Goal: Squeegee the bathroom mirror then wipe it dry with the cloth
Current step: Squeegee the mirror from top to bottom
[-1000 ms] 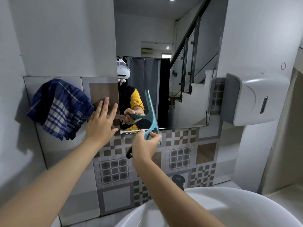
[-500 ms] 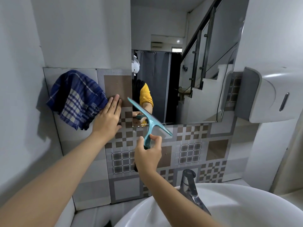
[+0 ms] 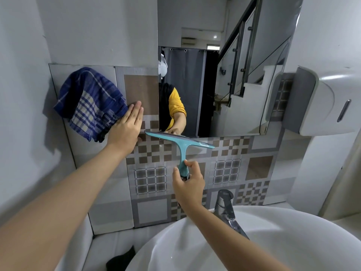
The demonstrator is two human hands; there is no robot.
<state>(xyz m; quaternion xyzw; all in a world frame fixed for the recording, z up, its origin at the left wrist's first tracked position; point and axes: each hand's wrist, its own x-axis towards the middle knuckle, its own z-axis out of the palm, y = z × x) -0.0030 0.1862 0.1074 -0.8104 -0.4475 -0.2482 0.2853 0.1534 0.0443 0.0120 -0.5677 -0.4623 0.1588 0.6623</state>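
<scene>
The mirror (image 3: 224, 65) hangs on the tiled wall above the basin. My right hand (image 3: 188, 182) grips the handle of a teal squeegee (image 3: 180, 142); its blade lies nearly level along the mirror's lower left edge, partly over the tiles below. My left hand (image 3: 127, 128) rests flat on the wall tiles just left of the mirror, fingers together, touching the right side of a blue checked cloth (image 3: 89, 102) that hangs on the wall.
A white basin (image 3: 273, 241) with a chrome tap (image 3: 226, 210) sits below my right arm. A white dispenser (image 3: 328, 102) sticks out from the wall at the right. The side wall is close on the left. A dark object (image 3: 121, 259) lies by the basin.
The squeegee blade turned from upright to nearly level and came down to the mirror's bottom edge. My left hand's fingers closed together near the cloth. The camera view shifted down and left.
</scene>
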